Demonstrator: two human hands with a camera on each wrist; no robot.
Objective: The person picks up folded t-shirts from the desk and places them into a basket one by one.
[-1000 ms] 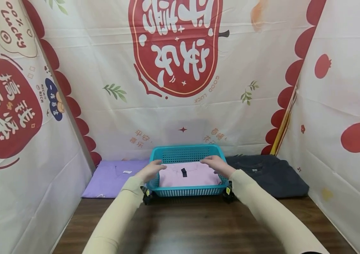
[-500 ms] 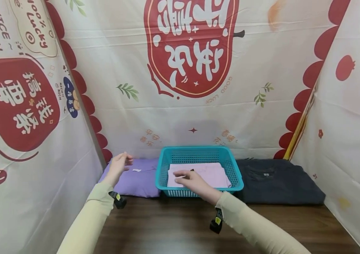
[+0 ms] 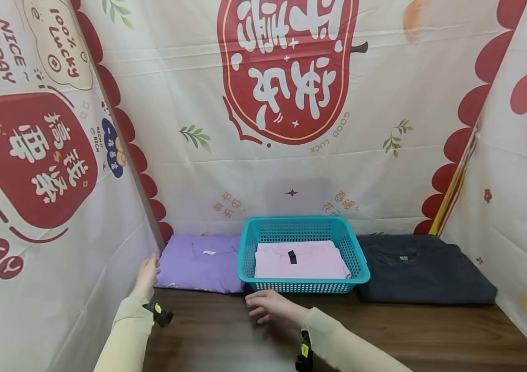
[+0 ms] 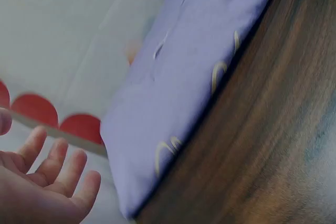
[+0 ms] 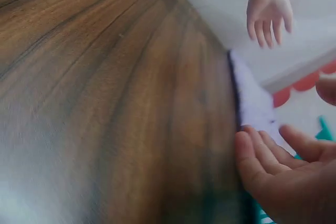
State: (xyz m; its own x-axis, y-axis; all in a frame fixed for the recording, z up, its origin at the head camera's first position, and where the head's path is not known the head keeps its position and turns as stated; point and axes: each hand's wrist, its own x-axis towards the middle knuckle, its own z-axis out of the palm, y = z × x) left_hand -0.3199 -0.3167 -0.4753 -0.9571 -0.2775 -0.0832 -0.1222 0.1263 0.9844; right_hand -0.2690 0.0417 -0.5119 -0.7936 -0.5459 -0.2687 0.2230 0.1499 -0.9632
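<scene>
A folded purple shirt [image 3: 200,264] lies on the table at the left. Beside its left edge is my left hand [image 3: 146,276], holding nothing, its fingers loosely bent in the left wrist view. My right hand [image 3: 275,306] hovers over the table just in front of the teal basket [image 3: 303,285], also holding nothing, with relaxed fingers. Inside the basket rests a folded pink shirt [image 3: 319,261] with a black neck label. The purple shirt [image 4: 173,77] fills the middle of the left wrist view.
A folded dark shirt [image 3: 431,271] lies right of the basket. The brown wooden table [image 3: 217,330] stretches in front. Printed cloth walls [image 3: 189,196] enclose the back, left and right sides.
Both hands have left the basket's sides. The left hand has moved left past the purple shirt; the right has moved left and toward the front. The head view has turned slightly left.
</scene>
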